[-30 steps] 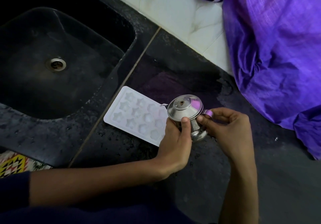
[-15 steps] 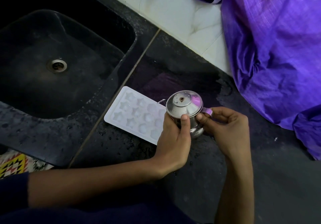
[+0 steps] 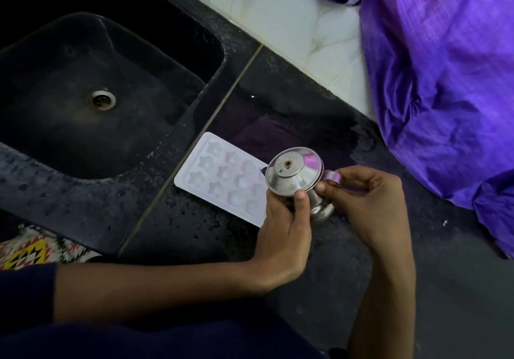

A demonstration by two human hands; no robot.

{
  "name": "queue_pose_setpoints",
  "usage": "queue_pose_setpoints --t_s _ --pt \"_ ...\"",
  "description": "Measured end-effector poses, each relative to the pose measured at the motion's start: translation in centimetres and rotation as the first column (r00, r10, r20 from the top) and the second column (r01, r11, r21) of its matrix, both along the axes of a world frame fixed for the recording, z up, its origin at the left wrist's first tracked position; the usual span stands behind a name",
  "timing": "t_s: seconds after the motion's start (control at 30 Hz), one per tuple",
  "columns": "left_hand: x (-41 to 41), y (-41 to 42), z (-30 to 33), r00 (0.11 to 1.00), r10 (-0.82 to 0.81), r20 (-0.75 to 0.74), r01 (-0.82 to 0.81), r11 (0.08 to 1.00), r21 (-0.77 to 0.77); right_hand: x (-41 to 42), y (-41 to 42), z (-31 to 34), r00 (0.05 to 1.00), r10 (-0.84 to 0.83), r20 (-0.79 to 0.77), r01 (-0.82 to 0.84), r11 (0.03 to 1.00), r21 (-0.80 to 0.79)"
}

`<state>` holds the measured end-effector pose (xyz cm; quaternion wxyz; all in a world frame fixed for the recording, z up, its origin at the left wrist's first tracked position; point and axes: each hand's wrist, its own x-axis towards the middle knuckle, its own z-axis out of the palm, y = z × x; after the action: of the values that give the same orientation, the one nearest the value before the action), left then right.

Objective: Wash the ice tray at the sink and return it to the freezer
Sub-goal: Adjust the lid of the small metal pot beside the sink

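One white ice tray [image 3: 222, 175] lies flat on the wet black stone counter [image 3: 459, 289], just to the right of the thin seam that separates the counter from the sink surround. Its moulded pockets face up in three rows, some star-shaped and some rounded; about twelve show, and the near right corner is hidden behind the hands, so the full count cannot be told. One small lidded steel pot [image 3: 297, 180] with a narrow spout and a strap handle is held just above the right end of the tray. Two bare hands hold it. The left hand [image 3: 286, 227] is closed around the pot's lower body from the near side, the thumb pressed up against the rim of the domed lid. The right hand [image 3: 367, 205] is curled shut at the handle, its fingertips pinching the metal strap on the pot's right side and touching the neck below the lid. Neither hand touches the tray. One black sink [image 3: 69, 141] sits to the left, with one round metal drain [image 3: 99, 100] at the bottom of its basin. One purple cloth [image 3: 445, 80] is heaped at the right, draped over the counter's far edge and the pale tiled wall [image 3: 278, 5]. A patterned fabric [image 3: 36, 250] shows at the lower left.
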<state>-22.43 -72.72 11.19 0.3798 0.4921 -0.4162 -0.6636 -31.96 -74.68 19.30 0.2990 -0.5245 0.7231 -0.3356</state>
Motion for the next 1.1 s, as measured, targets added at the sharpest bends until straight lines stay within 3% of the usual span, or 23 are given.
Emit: queue_pose_setpoints --t_s 0.23,0.6,1.1 --pt "0.1 0.4 0.0 0.998 -0.045 0.052 0.04 0.995 0.091 -0.2 0.3 -0.5 0.995 -0.002 -0.095 0.004 1.0 0.018" --pt "0.2 0.5 0.2 0.994 -0.088 0.06 0.082 0.992 0.094 -0.1 0.7 -0.2 0.991 -0.018 -0.13 0.02 1.0 0.018" --pt "0.0 1.1 0.3 0.999 0.012 0.05 -0.006 0.993 -0.117 -0.3 1.9 -0.6 0.998 -0.061 0.031 0.063 0.996 -0.057"
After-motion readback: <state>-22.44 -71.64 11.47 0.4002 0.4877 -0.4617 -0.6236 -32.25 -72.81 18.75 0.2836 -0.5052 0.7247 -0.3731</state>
